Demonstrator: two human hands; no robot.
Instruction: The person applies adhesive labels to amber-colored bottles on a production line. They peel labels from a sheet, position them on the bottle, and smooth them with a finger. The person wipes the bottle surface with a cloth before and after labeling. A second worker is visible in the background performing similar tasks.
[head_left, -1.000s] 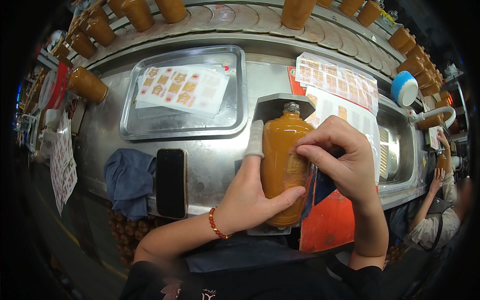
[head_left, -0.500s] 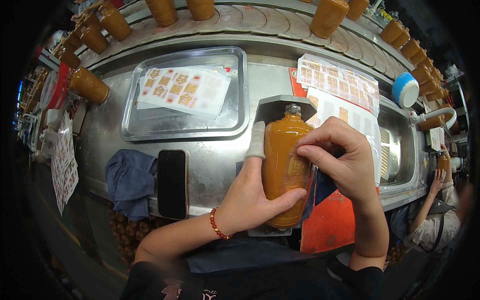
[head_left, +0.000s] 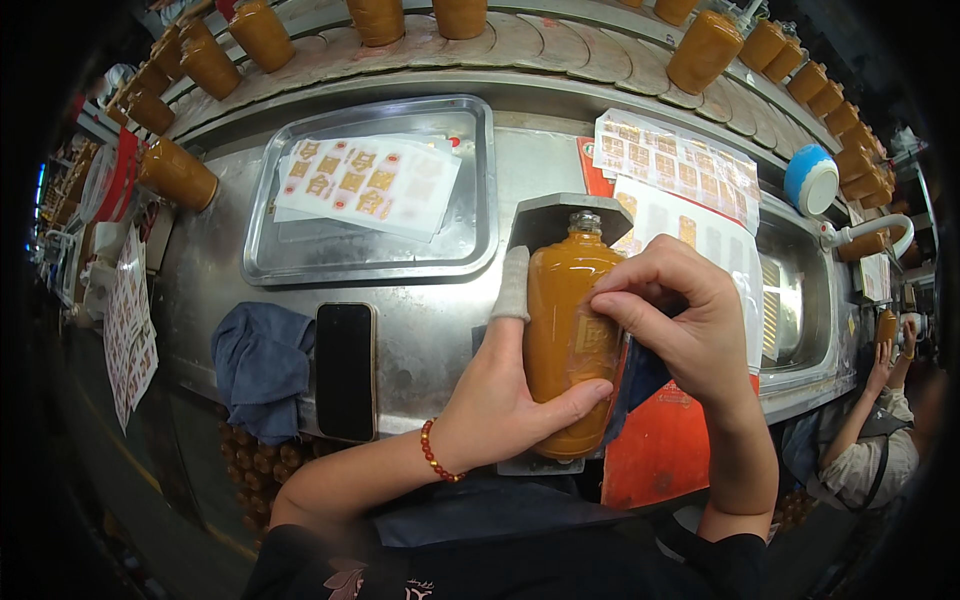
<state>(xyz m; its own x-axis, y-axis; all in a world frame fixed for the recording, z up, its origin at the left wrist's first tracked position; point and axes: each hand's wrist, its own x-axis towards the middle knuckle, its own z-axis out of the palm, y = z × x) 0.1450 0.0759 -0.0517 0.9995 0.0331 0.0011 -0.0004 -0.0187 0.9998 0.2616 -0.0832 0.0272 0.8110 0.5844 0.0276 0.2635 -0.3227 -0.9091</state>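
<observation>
- Left hand (head_left: pixel 500 390): clamped on the brown bottle (head_left: pixel 560 310), thumb across its near end.
- Right hand (head_left: pixel 690 320): thumb and forefinger pinched together at the upper edge of the clear decal film (head_left: pixel 596 345) on the bottle's right side.
- Bottle: centre, near side, neck pointing far.
- Metal tray (head_left: pixel 468 230): far left, holding decal sheets (head_left: pixel 365 180).
- Smartphone (head_left: pixel 345 370): near left, beside a blue cloth (head_left: pixel 262 370).

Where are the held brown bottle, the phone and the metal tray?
Brown bottle (head_left: pixel 560 325), head view: middle of its body.
Phone (head_left: pixel 346 372), head view: dark screen.
Metal tray (head_left: pixel 460 225), head view: bare floor.
</observation>
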